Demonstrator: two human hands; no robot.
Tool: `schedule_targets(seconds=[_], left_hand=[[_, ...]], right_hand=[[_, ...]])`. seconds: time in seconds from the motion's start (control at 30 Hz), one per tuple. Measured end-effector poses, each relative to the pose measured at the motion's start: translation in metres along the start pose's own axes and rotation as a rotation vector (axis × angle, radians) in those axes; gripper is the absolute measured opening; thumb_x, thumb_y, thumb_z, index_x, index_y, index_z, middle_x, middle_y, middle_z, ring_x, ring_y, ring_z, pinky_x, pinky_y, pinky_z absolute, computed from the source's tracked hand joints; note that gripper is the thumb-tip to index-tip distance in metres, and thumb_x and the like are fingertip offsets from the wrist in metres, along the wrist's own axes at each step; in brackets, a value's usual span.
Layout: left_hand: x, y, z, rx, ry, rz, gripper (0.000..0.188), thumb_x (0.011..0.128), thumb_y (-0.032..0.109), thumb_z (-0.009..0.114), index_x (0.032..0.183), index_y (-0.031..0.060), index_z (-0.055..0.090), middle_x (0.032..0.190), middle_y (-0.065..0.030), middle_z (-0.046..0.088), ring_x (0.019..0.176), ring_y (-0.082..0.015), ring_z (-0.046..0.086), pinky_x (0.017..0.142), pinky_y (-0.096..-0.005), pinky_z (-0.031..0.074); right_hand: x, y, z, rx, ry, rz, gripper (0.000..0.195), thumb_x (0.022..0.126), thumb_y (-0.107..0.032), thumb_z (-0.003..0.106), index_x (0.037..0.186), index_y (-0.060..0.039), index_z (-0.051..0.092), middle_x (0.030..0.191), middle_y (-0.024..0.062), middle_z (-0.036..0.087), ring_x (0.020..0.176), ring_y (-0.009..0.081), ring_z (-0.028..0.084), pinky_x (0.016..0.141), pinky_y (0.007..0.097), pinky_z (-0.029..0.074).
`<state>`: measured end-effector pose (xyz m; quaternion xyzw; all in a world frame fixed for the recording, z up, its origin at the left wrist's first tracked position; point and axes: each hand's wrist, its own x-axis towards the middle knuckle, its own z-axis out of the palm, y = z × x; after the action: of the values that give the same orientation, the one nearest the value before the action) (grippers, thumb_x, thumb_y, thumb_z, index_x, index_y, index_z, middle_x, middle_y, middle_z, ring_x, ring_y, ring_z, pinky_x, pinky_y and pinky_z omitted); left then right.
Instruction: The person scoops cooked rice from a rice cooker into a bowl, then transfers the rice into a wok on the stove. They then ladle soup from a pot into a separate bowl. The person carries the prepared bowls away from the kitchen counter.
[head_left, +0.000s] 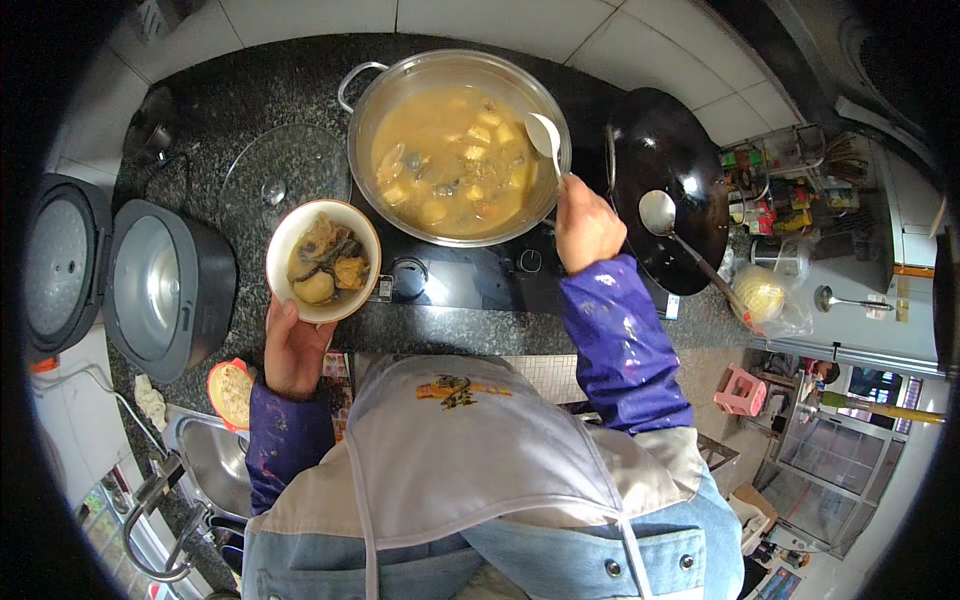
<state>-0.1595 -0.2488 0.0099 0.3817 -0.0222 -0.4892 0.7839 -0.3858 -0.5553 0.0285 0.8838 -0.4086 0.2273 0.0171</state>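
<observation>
My left hand (298, 349) holds a white bowl (279, 262) with a reddish rim from below. In the bowl lie chunks of stew (330, 262) with dark strips and some broth. My right hand (589, 223) grips the handle of a white spoon (541, 136), whose head is over the right side of a large steel pot (361, 161). Cloudy yellow-brown soup (427, 135) with pale chunks and dark pieces fills much of the pot. The bowl is at the pot's lower left, apart from it.
A black wok (667, 142) with a metal ladle (658, 214) sits right of the pot. A glass lid (289, 161) lies to the left. Farther left stands an opened rice cooker (169, 292). A red-rimmed dish (231, 394) is beside the sink (214, 457). A bagged item (759, 292) lies at right.
</observation>
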Motion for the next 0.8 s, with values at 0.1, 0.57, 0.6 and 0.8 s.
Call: schedule_targets(seconds=[0.1,0.57,0.6,0.8], left_hand=[[-0.005,-0.003,-0.006,0.001,0.027,0.000,0.060,0.090,0.021,0.057,0.143,0.0066,0.030,0.140,-0.0124,0.043,0.127,-0.0256,0.046,0.104,-0.0428,0.042],[0.002,-0.002,0.006,0.001,-0.020,0.012,0.061,0.089,0.019,0.058,0.143,0.0109,0.032,0.140,-0.0100,0.042,0.127,-0.0244,0.045,0.103,-0.0439,0.043],[0.003,-0.003,0.006,0.001,-0.022,0.013,0.061,0.089,0.019,0.058,0.143,0.0110,0.032,0.140,-0.0099,0.043,0.127,-0.0243,0.045,0.103,-0.0437,0.043],[0.002,-0.001,0.005,0.021,0.026,0.010,0.060,0.089,0.020,0.058,0.143,0.0111,0.032,0.138,-0.0094,0.044,0.127,-0.0236,0.046,0.102,-0.0420,0.044]], right_hand=[[0.011,-0.005,0.016,-0.097,-0.071,-0.038,0.010,0.086,-0.016,0.053,0.093,-0.0126,0.059,0.072,0.0104,0.065,0.065,0.0326,0.064,0.052,0.0456,0.050],[0.009,-0.004,0.034,0.449,-0.224,0.351,0.020,0.089,-0.027,0.060,0.097,-0.0100,0.068,0.083,0.0185,0.067,0.079,0.0362,0.065,0.071,0.0430,0.050],[0.007,0.004,0.040,0.537,-0.247,0.388,0.021,0.089,-0.024,0.060,0.097,-0.0073,0.068,0.082,0.0189,0.067,0.077,0.0341,0.066,0.071,0.0412,0.050],[0.001,0.002,0.034,0.915,-0.264,0.522,0.017,0.089,-0.013,0.061,0.096,0.0023,0.066,0.070,-0.0018,0.060,0.062,0.0060,0.048,0.057,0.0234,0.040]])
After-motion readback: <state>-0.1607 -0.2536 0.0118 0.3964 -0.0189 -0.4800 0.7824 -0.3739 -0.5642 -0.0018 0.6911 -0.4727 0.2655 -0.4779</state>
